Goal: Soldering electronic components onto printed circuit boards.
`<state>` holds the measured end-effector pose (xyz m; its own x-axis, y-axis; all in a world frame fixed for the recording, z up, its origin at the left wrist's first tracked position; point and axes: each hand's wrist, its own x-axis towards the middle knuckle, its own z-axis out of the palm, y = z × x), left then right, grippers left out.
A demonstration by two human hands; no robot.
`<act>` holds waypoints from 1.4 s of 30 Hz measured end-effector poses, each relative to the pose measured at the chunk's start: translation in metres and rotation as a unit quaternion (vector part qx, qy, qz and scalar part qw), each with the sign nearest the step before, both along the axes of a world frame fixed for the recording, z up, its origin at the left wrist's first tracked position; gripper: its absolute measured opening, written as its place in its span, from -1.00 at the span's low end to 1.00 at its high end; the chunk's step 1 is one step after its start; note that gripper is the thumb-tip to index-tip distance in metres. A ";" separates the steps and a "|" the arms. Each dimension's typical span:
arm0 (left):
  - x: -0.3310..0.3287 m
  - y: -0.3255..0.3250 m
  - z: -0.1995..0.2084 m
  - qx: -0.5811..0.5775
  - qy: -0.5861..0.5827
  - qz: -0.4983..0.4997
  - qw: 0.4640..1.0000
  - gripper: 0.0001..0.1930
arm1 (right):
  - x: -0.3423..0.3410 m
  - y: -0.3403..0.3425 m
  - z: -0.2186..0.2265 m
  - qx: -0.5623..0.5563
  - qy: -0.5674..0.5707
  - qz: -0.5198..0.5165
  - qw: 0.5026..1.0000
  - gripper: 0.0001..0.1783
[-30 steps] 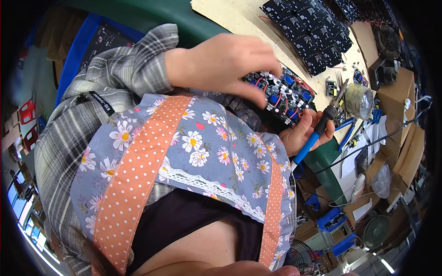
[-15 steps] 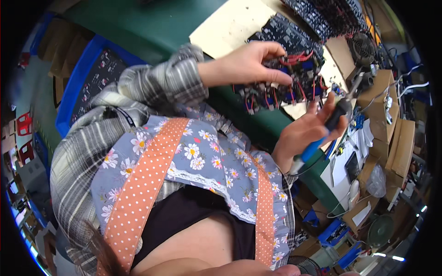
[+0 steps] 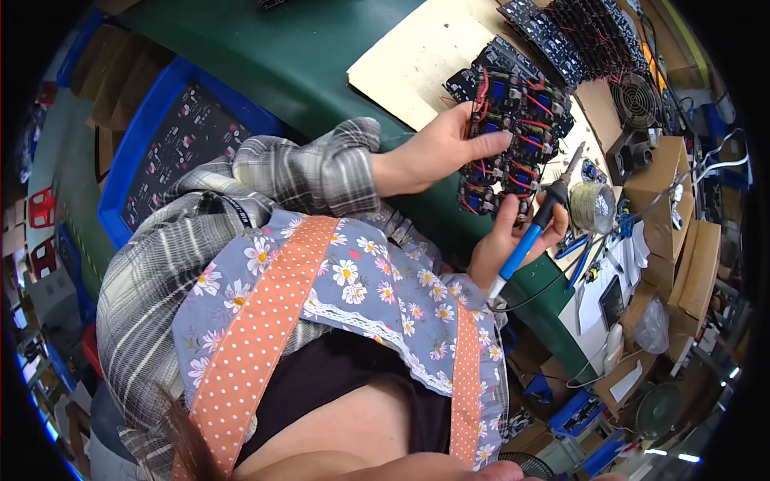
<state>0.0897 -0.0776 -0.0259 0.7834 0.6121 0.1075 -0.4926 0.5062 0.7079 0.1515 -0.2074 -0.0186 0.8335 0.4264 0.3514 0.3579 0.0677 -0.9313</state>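
Two-handed hold above the green tabletop [image 3: 281, 84]. My left hand [image 3: 437, 156] is clamped on the left edge of the circuit-board panel [image 3: 525, 148], its thumb laid over the component side, its other fingers mostly hidden. The panel is tilted, held up over the near edge of the cream sheet [image 3: 409, 72], on the side of the tabletop nearest my apron [image 3: 345, 276]. My right hand [image 3: 494, 250] is closed around the soldering iron [image 3: 525, 240], which points away from me between the panel and the wire spool [image 3: 593, 207]; whether this hand's thumb touches the panel, I cannot tell. Likely faults: an inward turn of my right wrist could bring the tip, if hot, against the panel's red wires and scorch them; a slackened pinch on that single edge could drop the panel; the cord [image 3: 536, 300], catching on the tabletop's near edge, could jerk the iron.
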 end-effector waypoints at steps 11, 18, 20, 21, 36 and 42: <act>-0.059 0.055 0.025 0.624 0.089 0.256 0.733 -0.83 | 0.041 -0.015 -0.008 -0.094 -0.326 0.105 0.935 -0.40; -0.048 0.049 0.000 0.777 0.125 0.130 0.603 -0.48 | 0.027 -0.027 -0.012 -0.090 -0.272 0.222 0.932 -0.35; -0.060 0.050 -0.010 0.769 0.142 0.112 0.614 -0.50 | 0.028 -0.030 -0.019 -0.076 -0.230 0.234 0.942 -0.36; -0.065 0.051 -0.015 0.759 0.158 0.096 0.624 -0.51 | 0.029 -0.034 -0.023 -0.076 -0.227 0.234 0.942 -0.36; -0.082 0.048 -0.004 0.720 0.192 0.157 0.649 -0.87 | 0.026 -0.046 0.002 -0.066 -0.110 0.151 0.980 -0.69; -0.069 0.039 -0.012 0.741 0.195 0.175 0.618 -0.89 | 0.032 -0.047 0.009 -0.135 -0.132 0.198 0.962 -0.88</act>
